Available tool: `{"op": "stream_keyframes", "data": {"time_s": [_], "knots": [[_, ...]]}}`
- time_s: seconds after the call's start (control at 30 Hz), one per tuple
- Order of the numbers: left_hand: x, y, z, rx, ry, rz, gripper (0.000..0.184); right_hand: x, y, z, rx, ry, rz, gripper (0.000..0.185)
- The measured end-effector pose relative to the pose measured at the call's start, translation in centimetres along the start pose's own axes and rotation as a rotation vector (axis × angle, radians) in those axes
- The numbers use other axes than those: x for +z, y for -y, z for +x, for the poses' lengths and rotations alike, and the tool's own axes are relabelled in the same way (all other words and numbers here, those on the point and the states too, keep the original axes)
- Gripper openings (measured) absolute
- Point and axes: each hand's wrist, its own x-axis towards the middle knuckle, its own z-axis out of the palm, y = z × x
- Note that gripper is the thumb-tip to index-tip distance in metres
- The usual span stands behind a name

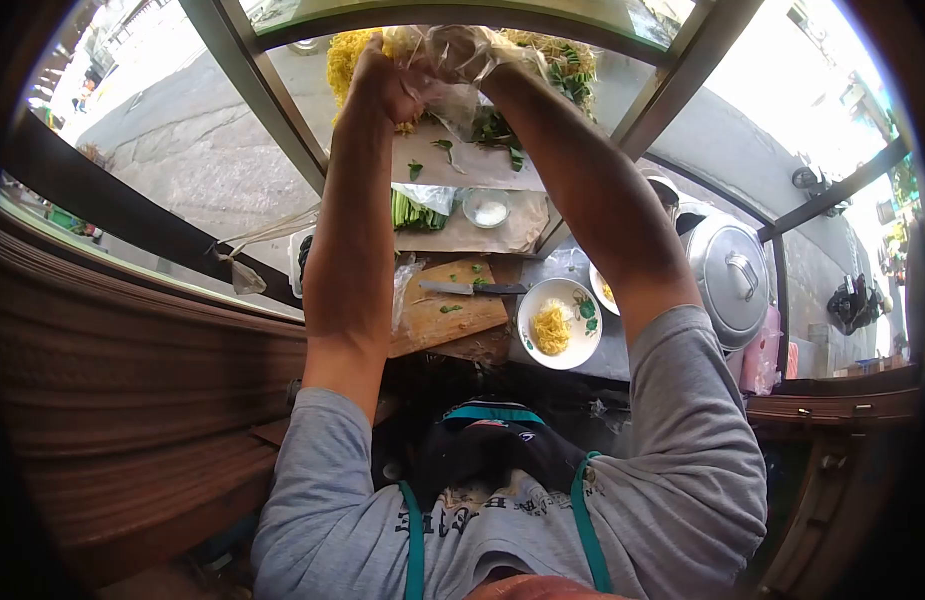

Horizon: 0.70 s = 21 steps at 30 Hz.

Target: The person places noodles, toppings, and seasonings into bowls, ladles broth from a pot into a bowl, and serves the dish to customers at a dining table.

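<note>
At top centre, a thin plastic bag [450, 97] obscures the right hand [469, 52], the left hand [390, 88] alongside (I can't tell either's grip); best worked gently, without snagging the yellow noodles [348, 62].

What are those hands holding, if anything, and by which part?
Clear plastic covers much of the right hand, and the left hand is right beside it. I can't tell whether either grip holds anything, or by which part.

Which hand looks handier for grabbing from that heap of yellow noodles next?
Probably the left hand: it is right beside the yellow noodles. The right hand is farther across and partly hidden by clear plastic.
</note>
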Motion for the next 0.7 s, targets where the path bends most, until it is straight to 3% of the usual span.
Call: {"op": "stream_keyframes", "data": {"time_s": [0.1,0.17,0.23,0.27,0.3,0.37,0.4,0.5,0.57,0.6,0.63,0.67,0.7], "knots": [[-1.2,0.2,1.2,-0.004,0.008,-0.063,0.058,1.1,0.5,-1.1,-0.053,-0.122,0.004,0.044],[-6.1,0.5,6.9,0.106,0.161,0.126,0.046,1.4,1.6,-1.9,-0.069,-0.323,0.091,0.048],[-5.1,0.1,6.5,0.116,0.14,0.125,0.034,0.5,2.6,-3.6,-0.077,-0.402,0.226,0.045],[-3.6,-0.3,6.0,0.075,0.048,0.029,0.028,0.0,3.5,-4.3,0.004,-0.45,0.422,0.035],[-2.1,-0.6,5.0,0.032,-0.043,-0.065,0.023,-0.2,3.7,-4.9,0.051,-0.401,0.482,0.031],[-5.3,-0.8,7.9,0.077,-0.119,0.03,0.019,-0.4,3.4,-6.3,0.148,-0.305,0.599,0.025],[-6.4,-0.9,9.0,0.099,-0.156,0.078,0.018,-0.2,3.0,-7.2,0.183,-0.326,0.724,0.025],[-3.2,-1.4,7.5,0.173,-0.428,-0.414,0.014,0.6,1.7,-10.2,0.275,-0.478,1.238,0.028],[-1.3,-0.8,6.8,0.193,-0.432,-0.388,0.014,-1.3,3.3,-12.8,0.355,-0.428,1.856,0.031],[-0.3,-0.4,6.5,0.225,-0.389,-0.358,0.016,-2.4,4.4,-14.0,0.357,-0.391,2.005,0.033],[0.6,0.0,6.4,0.254,-0.345,-0.328,0.017,-3.9,6.5,-14.7,0.539,-0.489,1.984,0.03],[1.8,0.3,5.4,0.263,-0.299,-0.226,0.035,-5.8,7.5,-16.3,0.177,-0.337,1.082,0.024],[0.1,-0.1,6.8,0.136,-0.265,-0.169,0.035,-7.8,8.5,-17.8,-0.045,-0.515,0.174,0.019]]}}
